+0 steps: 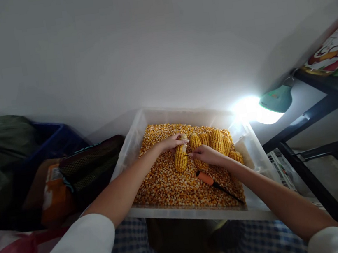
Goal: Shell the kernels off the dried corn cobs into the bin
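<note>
My left hand (174, 141) is closed around the upper end of an ear of corn (181, 160). Pale, bare cob shows near that end, while yellow kernels cover the lower part. Close to the right side of this ear is my right hand (203, 154), its fingers pinched together; whether something small sits between them is too small to tell. Loose kernels (167, 185) fill the translucent plastic bin (183, 210) beneath both hands. Several whole ears (217, 140) lie on the kernels at the right. Below my right hand rests a tool with an orange handle (205, 178) and a dark shaft.
A lit lamp with a green housing (277, 99) hangs over the bin's right back corner. Dark metal shelving (306, 179) stands at the right. To the left are a blue crate (54, 135), a dark mesh bag (94, 163) and an orange package (52, 196). A wall rises behind.
</note>
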Demonstrator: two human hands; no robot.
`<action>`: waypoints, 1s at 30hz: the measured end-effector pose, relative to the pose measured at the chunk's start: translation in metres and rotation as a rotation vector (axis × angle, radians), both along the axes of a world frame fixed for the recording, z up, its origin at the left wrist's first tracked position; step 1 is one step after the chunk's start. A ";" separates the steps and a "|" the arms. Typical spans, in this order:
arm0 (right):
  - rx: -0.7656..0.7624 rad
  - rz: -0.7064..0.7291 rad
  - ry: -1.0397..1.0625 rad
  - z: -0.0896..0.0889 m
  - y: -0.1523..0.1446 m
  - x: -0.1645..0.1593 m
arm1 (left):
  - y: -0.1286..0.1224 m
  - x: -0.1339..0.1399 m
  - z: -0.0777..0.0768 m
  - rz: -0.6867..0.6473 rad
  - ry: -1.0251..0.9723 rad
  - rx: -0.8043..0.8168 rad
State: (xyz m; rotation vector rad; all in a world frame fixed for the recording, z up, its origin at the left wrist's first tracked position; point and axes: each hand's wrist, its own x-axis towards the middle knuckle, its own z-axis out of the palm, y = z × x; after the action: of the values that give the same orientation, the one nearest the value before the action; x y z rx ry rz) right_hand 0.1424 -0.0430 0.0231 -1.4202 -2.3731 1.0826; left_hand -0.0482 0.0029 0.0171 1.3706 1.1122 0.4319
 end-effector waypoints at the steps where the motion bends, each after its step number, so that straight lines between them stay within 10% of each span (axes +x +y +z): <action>1: -0.035 -0.018 0.022 0.000 0.000 0.000 | 0.000 -0.001 0.000 -0.009 0.003 0.002; 8: -0.296 -0.196 0.163 -0.006 -0.008 -0.005 | 0.004 -0.006 0.005 -0.022 0.089 -0.002; 21: 0.221 -0.056 -0.041 -0.009 -0.024 -0.017 | -0.003 0.006 0.010 -0.080 0.130 0.128; 30: -0.129 0.133 0.064 0.004 -0.003 0.000 | -0.013 0.018 0.028 -0.287 0.398 0.526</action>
State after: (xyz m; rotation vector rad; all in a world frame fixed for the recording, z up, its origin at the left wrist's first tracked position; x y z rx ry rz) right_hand 0.1427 -0.0460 0.0272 -1.2601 -2.4199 1.3163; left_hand -0.0302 -0.0096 0.0447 2.1170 1.1368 0.2521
